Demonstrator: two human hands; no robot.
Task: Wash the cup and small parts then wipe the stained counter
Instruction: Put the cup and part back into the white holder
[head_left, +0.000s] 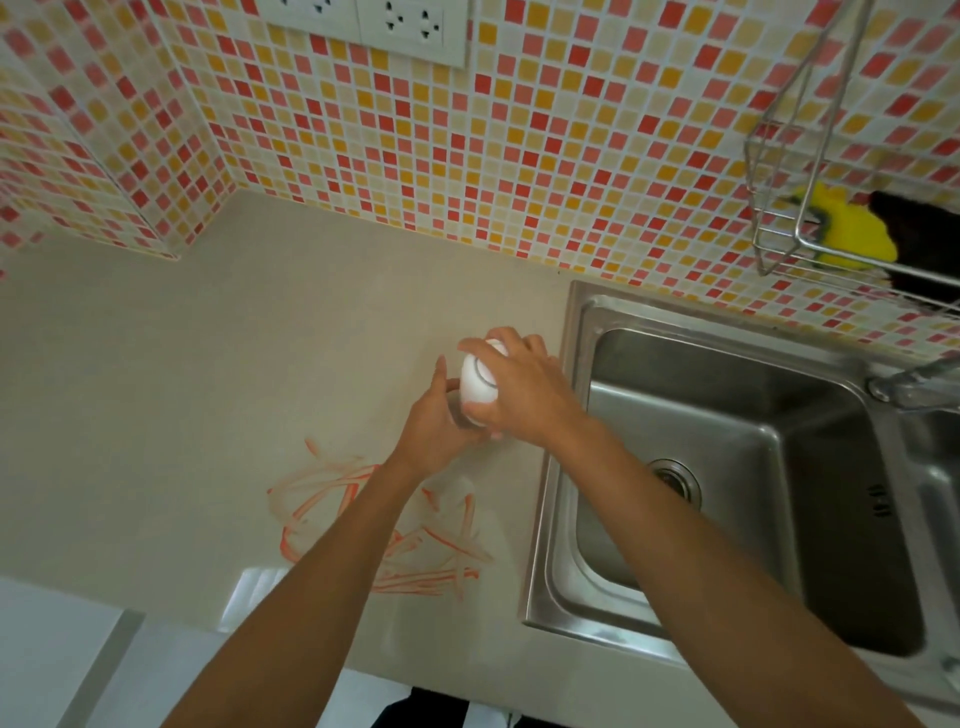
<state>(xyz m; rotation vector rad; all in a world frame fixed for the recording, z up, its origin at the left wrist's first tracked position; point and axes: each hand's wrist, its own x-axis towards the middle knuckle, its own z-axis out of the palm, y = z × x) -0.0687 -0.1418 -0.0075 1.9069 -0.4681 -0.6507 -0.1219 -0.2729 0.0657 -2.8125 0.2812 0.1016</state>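
A white cup (478, 382) with a rounded lid and a thin grey ring stands on the beige counter (218, 374), just left of the sink. My right hand (524, 395) is wrapped over its top. My left hand (441, 421) grips its lower body from the left. The base of the cup is hidden behind my fingers. Orange-red smeared streaks (379, 525) stain the counter in front of the cup, partly under my left forearm.
A steel sink (582, 332) with a drain (675, 480) lies to the right; its tap (914, 387) is at the right edge. A wire rack (779, 228) on the tiled wall holds a yellow sponge (847, 228) and a dark cloth (919, 234). Wall sockets (363, 26) sit above.
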